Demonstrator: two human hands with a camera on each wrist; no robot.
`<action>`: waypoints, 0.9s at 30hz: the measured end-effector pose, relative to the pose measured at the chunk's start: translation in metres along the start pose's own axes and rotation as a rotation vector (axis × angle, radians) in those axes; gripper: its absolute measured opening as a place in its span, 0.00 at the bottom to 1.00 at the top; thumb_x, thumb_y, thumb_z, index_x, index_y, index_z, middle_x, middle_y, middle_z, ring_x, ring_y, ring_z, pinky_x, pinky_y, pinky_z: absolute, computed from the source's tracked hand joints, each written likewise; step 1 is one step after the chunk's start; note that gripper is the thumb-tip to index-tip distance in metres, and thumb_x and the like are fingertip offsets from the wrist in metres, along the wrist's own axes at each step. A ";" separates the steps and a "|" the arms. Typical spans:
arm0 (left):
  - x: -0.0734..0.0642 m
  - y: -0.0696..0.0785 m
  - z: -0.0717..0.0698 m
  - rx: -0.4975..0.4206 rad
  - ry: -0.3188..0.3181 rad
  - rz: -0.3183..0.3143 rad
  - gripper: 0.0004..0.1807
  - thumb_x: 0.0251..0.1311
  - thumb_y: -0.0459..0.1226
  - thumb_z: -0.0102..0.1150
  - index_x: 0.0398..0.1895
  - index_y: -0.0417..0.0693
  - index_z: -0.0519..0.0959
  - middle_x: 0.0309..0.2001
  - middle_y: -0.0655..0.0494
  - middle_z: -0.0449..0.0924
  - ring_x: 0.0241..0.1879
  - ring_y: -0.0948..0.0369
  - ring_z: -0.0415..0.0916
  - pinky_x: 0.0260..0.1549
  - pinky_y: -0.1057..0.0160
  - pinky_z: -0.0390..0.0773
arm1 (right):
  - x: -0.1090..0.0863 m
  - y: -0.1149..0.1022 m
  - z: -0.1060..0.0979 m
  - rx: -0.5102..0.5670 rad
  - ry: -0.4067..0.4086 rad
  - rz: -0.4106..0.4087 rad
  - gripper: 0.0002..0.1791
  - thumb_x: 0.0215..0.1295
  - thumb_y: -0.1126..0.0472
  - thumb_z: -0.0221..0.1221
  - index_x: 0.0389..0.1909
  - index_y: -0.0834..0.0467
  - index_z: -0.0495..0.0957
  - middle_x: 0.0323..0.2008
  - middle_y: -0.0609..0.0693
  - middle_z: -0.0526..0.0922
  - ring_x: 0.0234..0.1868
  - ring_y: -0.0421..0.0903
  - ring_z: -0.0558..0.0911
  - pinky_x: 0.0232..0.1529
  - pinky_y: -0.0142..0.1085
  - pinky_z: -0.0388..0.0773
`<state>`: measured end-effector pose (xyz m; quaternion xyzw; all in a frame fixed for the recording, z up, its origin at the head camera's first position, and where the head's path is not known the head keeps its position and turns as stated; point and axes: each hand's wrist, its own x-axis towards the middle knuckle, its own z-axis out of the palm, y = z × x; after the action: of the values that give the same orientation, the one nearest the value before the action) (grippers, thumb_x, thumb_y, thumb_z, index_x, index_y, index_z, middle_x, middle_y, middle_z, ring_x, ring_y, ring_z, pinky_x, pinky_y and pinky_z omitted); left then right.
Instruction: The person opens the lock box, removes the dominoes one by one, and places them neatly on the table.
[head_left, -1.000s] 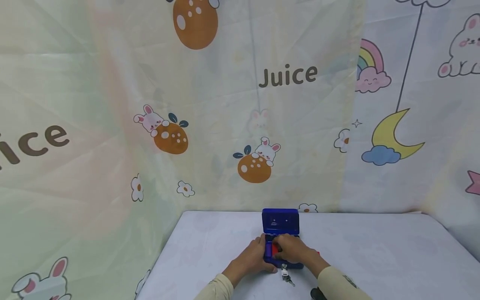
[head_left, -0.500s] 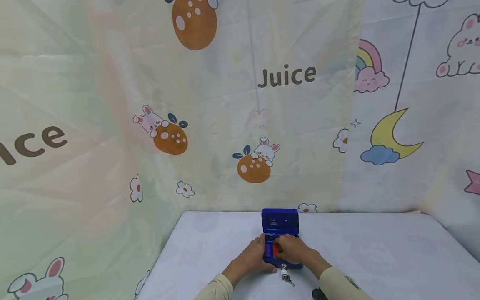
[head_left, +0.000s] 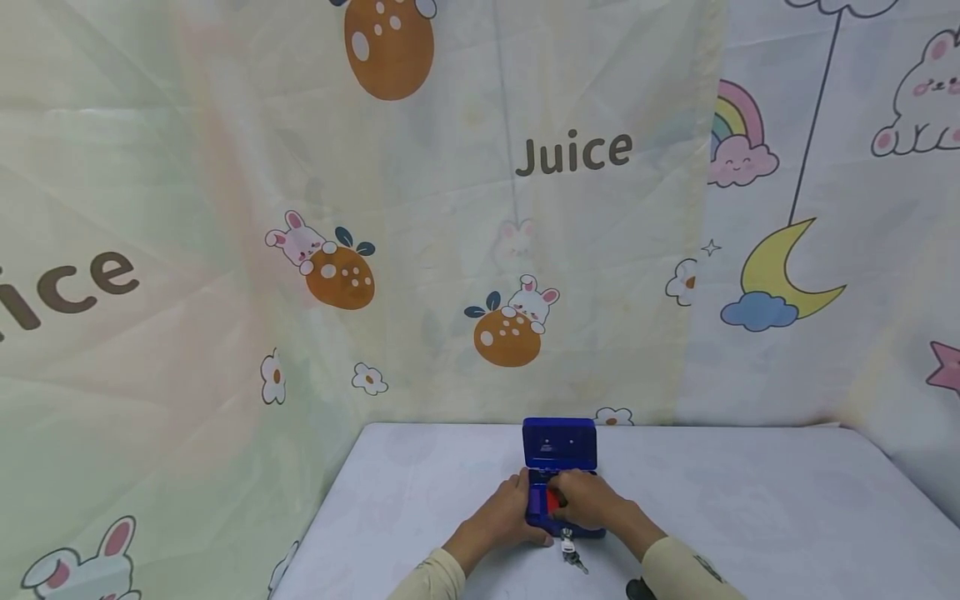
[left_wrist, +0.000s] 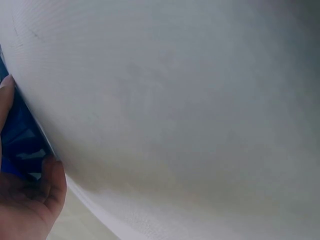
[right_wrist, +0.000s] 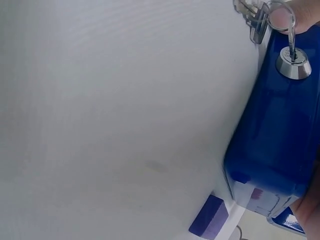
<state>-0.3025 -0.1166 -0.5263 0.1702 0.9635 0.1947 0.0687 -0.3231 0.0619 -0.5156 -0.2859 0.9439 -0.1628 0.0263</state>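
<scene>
A blue cash box (head_left: 536,510) stands on the table with its lid (head_left: 560,443) raised. My left hand (head_left: 504,514) holds its left side, thumb near the front corner and fingers toward the back; in the left wrist view this hand (left_wrist: 25,210) touches the blue wall. Inside the box, my right hand (head_left: 587,498) has its fingers bent about a flat red piece (head_left: 552,500), which shows between thumb and forefinger. The rest of that piece is hidden by the hand. A key sits in the front lock (right_wrist: 294,65), with more keys (head_left: 572,554) hanging from its ring.
The white table (head_left: 750,508) reaches back to a printed cloth wall (head_left: 420,333). A black object (head_left: 639,589) lies partly behind the right sleeve. In the right wrist view, a purple-blue block (right_wrist: 210,217) lies near the box's side.
My right hand and the red piece have shifted very slightly right within the box. A small red spot beside the right wrist is now hidden. My left hand stays in place.
</scene>
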 end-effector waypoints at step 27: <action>0.001 0.001 0.000 0.015 0.000 -0.013 0.64 0.34 0.60 0.73 0.72 0.42 0.51 0.59 0.46 0.69 0.57 0.56 0.70 0.57 0.55 0.71 | -0.007 0.002 -0.012 0.006 0.007 0.059 0.26 0.48 0.51 0.71 0.47 0.60 0.81 0.30 0.44 0.80 0.29 0.40 0.71 0.33 0.37 0.75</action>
<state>-0.3028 -0.1155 -0.5261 0.1643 0.9661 0.1872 0.0684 -0.3205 0.0707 -0.5049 -0.2574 0.9516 -0.1658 0.0284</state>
